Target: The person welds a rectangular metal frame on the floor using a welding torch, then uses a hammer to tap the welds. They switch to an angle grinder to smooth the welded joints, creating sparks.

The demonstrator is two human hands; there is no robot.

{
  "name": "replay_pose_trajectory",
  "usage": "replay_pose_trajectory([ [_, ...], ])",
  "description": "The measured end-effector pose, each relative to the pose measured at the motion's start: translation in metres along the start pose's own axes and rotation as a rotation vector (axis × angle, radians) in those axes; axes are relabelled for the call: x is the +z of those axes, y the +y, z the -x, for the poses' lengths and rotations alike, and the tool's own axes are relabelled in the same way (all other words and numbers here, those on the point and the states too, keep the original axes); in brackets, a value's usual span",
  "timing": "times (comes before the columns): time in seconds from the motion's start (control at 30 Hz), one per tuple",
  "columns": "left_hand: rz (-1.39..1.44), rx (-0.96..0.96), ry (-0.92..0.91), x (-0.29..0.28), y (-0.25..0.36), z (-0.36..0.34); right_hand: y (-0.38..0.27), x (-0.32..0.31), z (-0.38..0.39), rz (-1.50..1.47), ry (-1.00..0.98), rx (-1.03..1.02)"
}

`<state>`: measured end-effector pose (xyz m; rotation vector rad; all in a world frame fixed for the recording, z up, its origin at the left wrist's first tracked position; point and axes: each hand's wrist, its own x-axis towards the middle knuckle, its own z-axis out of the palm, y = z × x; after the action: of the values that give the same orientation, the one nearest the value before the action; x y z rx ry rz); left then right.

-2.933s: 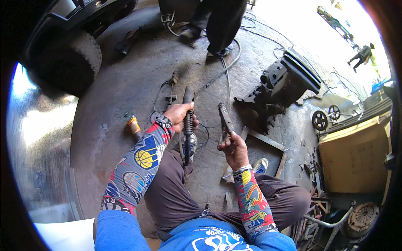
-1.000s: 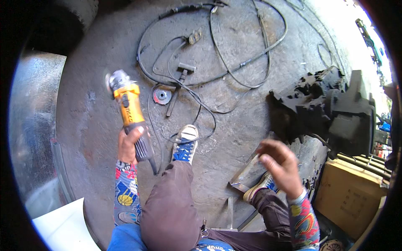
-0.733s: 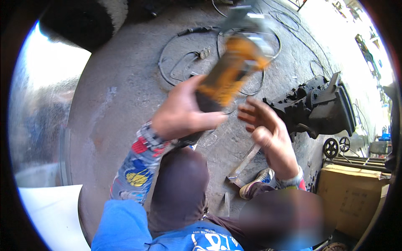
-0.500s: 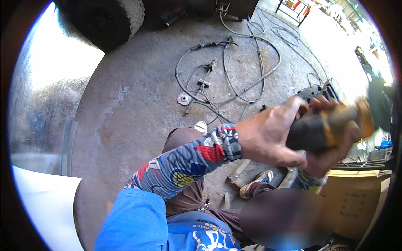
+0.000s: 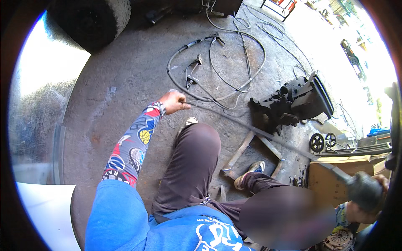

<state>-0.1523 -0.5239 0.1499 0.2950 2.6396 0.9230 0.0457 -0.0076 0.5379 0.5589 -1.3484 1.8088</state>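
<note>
My left hand [image 5: 176,102] is closed on a dark power cord [image 5: 234,120], out over the floor above my bent left knee. The cord stretches diagonally down to the grinder [image 5: 363,190] at the lower right. My right hand [image 5: 361,211] grips the grinder's dark body near a cardboard box [image 5: 324,182]; the tool is blurred and its head is not clear. Below my left hand a sneaker [image 5: 186,123] shows beside my knee. An angled steel frame [image 5: 238,152] lies by my right foot.
Looped hoses and cables [image 5: 251,71] lie on the concrete floor [image 5: 104,125]. A dark cast housing [image 5: 295,104] sits right, near wheels on a rack [image 5: 318,142]. A large tyre [image 5: 92,23] stands upper left, a sheet of metal [image 5: 35,134] along the left, a red-topped stand [image 5: 280,6] at the back.
The grinder has moved from the left and middle to the far lower right, now in my right hand. My left hand has left the tool's body and moved left to the cord, which is stretched.
</note>
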Motion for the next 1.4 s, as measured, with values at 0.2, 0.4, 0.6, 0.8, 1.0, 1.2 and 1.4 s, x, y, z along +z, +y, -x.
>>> replay_pose_trajectory([
  [0.2,-0.007,-0.250,-0.371,0.066,-0.072,0.005,0.092,-0.042,0.090,-0.318,-0.063,0.499],
  [0.4,0.762,-0.752,0.100,0.119,-0.146,-0.106,0.149,-0.095,0.106,-0.456,-0.003,0.841],
  [0.6,0.092,-0.909,0.219,0.179,-0.164,-0.218,0.165,-0.131,0.069,-0.442,0.108,0.880],
  [0.8,-0.121,-1.080,0.217,0.177,-0.121,-0.230,0.203,-0.135,0.058,-0.410,0.204,0.926],
  [1.0,-0.188,-1.066,0.187,0.169,-0.113,-0.236,0.217,-0.132,0.064,-0.430,0.223,0.927],
  [1.2,-0.214,-1.049,0.278,0.192,-0.124,-0.233,0.216,-0.124,0.073,-0.430,0.260,0.958],
  [1.4,-0.068,-0.936,0.333,0.191,-0.156,-0.241,0.207,-0.127,0.073,-0.422,0.274,0.969],
])
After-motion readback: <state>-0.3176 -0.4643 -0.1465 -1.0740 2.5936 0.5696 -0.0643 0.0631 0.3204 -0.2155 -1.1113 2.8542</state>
